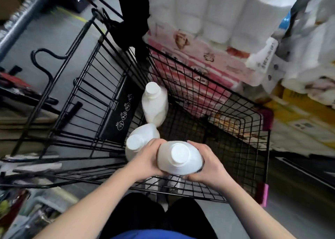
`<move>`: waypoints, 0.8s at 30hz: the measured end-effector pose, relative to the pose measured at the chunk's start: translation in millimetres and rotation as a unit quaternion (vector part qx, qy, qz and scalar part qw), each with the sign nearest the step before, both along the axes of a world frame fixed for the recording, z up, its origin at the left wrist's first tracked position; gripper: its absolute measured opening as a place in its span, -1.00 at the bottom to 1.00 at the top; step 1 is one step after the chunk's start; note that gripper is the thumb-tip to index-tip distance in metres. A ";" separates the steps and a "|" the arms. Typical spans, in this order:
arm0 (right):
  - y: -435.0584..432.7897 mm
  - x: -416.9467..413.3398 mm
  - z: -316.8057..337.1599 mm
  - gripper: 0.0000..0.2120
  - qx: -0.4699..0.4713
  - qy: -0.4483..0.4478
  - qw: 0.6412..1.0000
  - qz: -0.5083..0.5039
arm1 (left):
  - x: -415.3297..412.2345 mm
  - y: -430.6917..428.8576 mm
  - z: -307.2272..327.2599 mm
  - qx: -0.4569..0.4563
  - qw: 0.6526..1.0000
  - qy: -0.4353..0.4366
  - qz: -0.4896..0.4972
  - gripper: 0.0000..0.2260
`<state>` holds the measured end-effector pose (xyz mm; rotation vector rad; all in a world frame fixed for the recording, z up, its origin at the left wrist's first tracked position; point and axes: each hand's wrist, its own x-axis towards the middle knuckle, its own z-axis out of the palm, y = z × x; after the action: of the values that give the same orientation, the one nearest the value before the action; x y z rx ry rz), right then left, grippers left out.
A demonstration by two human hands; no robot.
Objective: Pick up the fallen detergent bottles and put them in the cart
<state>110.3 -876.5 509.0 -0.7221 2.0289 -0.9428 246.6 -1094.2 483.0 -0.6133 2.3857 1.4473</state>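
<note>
I find the cart (94, 93) contains a near bottle (142, 138) and a far bottle (155, 105), both by its left wall. My left hand (146, 160) and right hand (208, 164) have their fingers grasping a third bottle (179, 157) over the basket, cap up. Tissue packs (208, 30) stand to the right.

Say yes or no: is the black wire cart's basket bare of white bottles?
No: a far white plastic bottle and a nearer white plastic bottle sit inside the black wire cart.
</note>
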 end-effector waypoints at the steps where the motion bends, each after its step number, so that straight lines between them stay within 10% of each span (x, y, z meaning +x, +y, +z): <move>1: 0.8 1.2 -6.9 -0.03 0.007 -0.002 1.000 0.002 | -1.5 1.6 -4.7 -0.003 1.000 -0.010 -0.012 -0.16; 24: 17.3 11.7 -100.5 0.00 0.080 0.022 0.995 0.046 | -19.8 12.7 -72.9 -0.103 0.970 -0.128 -0.180 -0.12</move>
<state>122.0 -859.2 408.5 -0.7474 2.0642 -0.7077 226.8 -1081.5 410.1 -0.3596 2.3059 0.9195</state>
